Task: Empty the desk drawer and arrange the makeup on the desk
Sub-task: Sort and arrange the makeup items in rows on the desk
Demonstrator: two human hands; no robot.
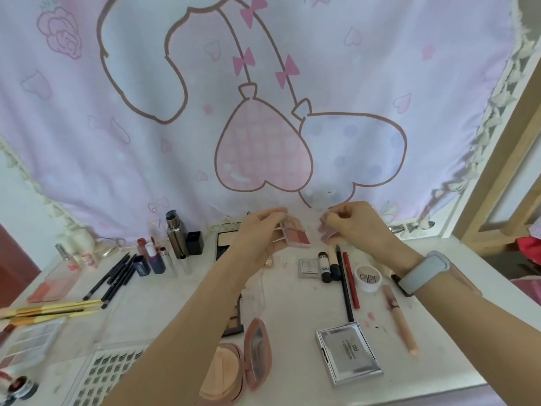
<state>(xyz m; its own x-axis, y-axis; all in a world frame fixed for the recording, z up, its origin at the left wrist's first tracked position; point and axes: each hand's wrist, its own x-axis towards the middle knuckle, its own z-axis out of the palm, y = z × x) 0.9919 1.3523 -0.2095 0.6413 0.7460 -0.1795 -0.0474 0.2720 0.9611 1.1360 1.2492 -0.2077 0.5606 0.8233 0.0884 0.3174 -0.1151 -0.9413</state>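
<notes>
My left hand [257, 234] holds a small blush palette [294, 234] with pink and red pans, raised above the back of the white desk [292, 312]. My right hand [355, 227] is just to its right, fingers pinched on a small clear pinkish piece [328, 231], perhaps the palette's lid. The two hands are a short gap apart. The drawer is not in view. Makeup is spread over the desk: a silver compact [348, 353], an open pink powder compact [234, 364], black and red pencils [347, 285], a white round jar [368, 278].
Black pencils [114, 273], gold-handled brushes [49, 312], small bottles and lipsticks [155, 259] fill the left side. A false-lash tray [108, 376] and an eyeshadow palette [26, 341] lie at the front left. A pink curtain [263, 98] hangs behind the desk.
</notes>
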